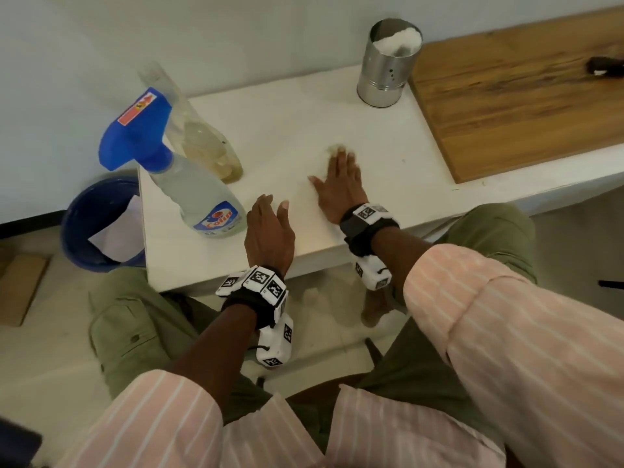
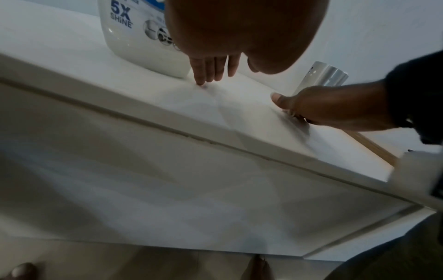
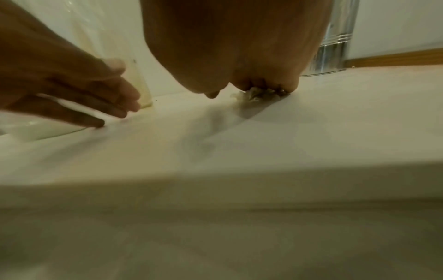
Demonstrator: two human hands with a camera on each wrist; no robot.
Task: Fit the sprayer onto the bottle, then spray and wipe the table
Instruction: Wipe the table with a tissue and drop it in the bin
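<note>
A clear spray bottle [image 1: 199, 194] with a blue sprayer [image 1: 135, 130] fitted on top stands at the white table's [image 1: 287, 113] left end; its base [image 2: 134, 37] shows in the left wrist view. My left hand [image 1: 266, 228] rests beside it, fingers straight, fingertips [image 2: 200, 79] touching the tabletop, holding nothing. My right hand [image 1: 337, 180] lies flat on the table's middle, pressing a crumpled white tissue [image 3: 254, 95] under its fingers; a bit of the tissue [image 1: 332, 148] peeks out past the fingertips.
A second clear bottle [image 1: 206, 143] with yellowish liquid stands behind the spray bottle. A metal canister [image 1: 388, 62] holding white tissue sits at the back, next to a wooden board [image 1: 523, 96]. A blue bin [image 1: 101, 224] stands on the floor at the left.
</note>
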